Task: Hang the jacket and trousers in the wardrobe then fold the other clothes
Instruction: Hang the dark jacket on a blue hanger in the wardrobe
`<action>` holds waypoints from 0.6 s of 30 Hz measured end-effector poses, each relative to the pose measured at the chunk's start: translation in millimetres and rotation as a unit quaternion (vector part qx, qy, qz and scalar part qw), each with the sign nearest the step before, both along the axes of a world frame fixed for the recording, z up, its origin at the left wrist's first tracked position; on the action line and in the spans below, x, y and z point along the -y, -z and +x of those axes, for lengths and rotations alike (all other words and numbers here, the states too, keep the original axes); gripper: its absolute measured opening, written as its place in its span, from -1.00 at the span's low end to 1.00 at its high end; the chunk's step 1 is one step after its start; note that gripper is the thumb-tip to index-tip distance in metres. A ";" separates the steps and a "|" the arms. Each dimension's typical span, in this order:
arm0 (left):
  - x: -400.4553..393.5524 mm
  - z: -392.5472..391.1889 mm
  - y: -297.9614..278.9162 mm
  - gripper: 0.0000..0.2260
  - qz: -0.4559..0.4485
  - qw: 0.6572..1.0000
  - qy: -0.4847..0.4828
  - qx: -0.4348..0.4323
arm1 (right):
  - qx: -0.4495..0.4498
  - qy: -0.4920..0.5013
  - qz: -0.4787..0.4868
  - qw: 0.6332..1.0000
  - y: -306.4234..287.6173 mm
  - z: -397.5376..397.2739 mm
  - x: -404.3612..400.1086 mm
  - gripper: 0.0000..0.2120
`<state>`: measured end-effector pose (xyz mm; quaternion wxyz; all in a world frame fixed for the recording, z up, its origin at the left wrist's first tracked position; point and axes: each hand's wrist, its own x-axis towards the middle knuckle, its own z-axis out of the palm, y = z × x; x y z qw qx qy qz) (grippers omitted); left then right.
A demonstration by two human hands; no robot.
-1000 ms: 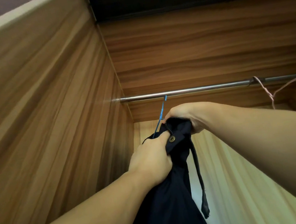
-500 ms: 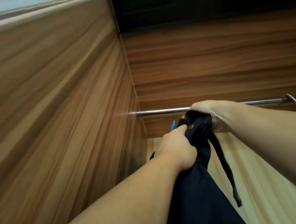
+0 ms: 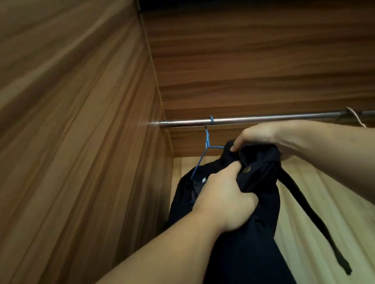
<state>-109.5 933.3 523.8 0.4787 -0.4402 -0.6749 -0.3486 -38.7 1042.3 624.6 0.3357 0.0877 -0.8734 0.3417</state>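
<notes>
— Fingers of the left hand [image 3: 227, 198]?
— Curled tight, gripping the dark jacket [image 3: 242, 241] below its snap. Right hand [image 3: 267, 138] pinches the collar.
— Changed since before?
— The blue hanger [image 3: 207, 148] now shows, hooked on the rail [image 3: 273, 116]; both hands sit lower. Jacket hangs by the wardrobe's left wall [image 3: 61, 134].

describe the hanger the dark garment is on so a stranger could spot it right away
Find the metal rail across the wooden wardrobe. Near its left end, by the side wall, hooks a thin blue hanger carrying the dark garment. The only other hanger, far right, is pale pink.
</notes>
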 end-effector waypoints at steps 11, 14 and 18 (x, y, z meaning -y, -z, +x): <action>-14.3 -25.3 49.0 -0.51 0.140 0.983 0.099 0.063 | -0.161 0.169 0.158 0.959 49.7 10.5 19.1 -0.76; -7.4 -23.4 49.5 -0.48 0.163 0.981 0.085 0.064 | -0.197 0.174 0.154 0.953 50.0 10.7 34.7 -0.75; 9.8 -14.7 49.6 -0.51 0.158 0.985 0.023 0.063 | -0.226 0.139 0.110 0.958 54.9 11.2 48.4 -0.74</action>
